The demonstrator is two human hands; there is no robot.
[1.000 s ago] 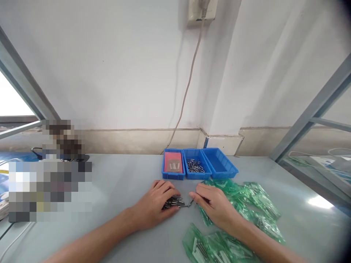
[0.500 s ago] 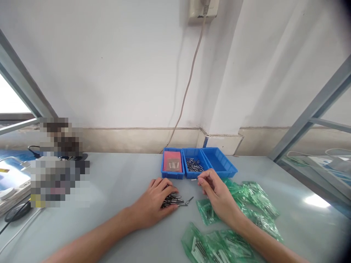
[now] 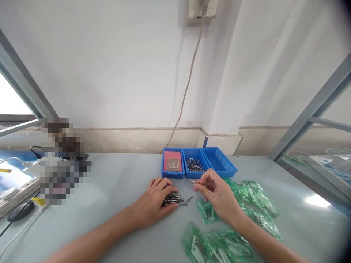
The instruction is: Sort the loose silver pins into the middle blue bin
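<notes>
My left hand [image 3: 155,200] rests on the table, fingers and thumb apart and curved round a heap of small dark metal pins [image 3: 172,199]. Part of that heap is hidden under the fingers. Two loose pins [image 3: 189,199] lie at its right side. Between thumb and forefinger, my right hand [image 3: 212,188] pinches one thin metal pin [image 3: 192,180], its tip pointing left, just in front of the blue bins. Below that hand lies a green plastic bag [image 3: 207,212] with pins inside, partly covered by the hand.
Three blue bins stand at the back: one with a red sheet and a small clear bag [image 3: 173,164], one with many pins [image 3: 194,165], one bare inside [image 3: 219,160]. More green bags [image 3: 219,246] lie at right. A blurred person [image 3: 64,164] is at far left.
My right hand has shifted slightly left and down, and the pin in it now tilts differently. My left hand stays on the heap.
</notes>
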